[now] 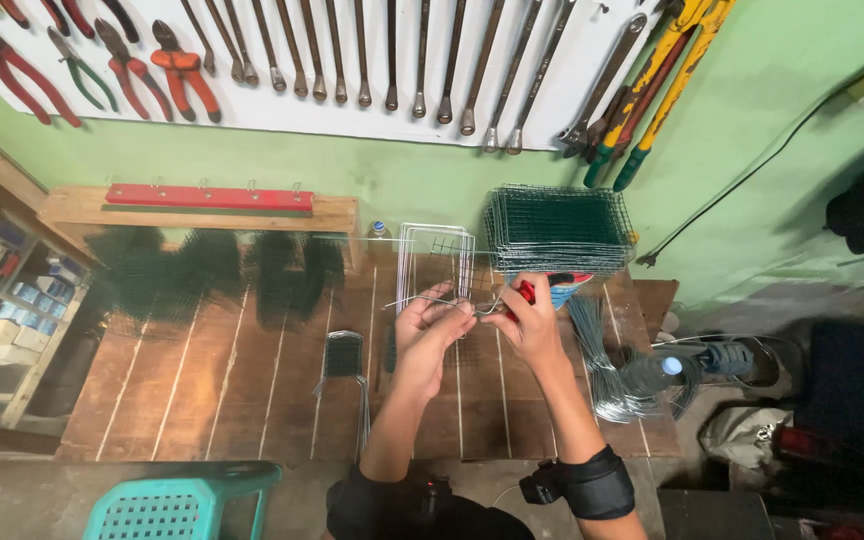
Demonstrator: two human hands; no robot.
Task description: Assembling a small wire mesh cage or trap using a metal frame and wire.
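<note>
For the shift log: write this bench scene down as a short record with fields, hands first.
left hand: left hand pinches a thin wire piece over the bench
right hand: right hand grips red-handled pliers at the wire
work surface: wooden plank table
behind hands: stack of green wire mesh panels; upright white wire frame
right of hands: bundle of cut wires
wall: board of hanging wrenches and pliers
foreground: teal plastic stool

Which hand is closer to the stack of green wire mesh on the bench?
Right hand: it sits just below the green mesh stack. The left hand is farther over.
</note>
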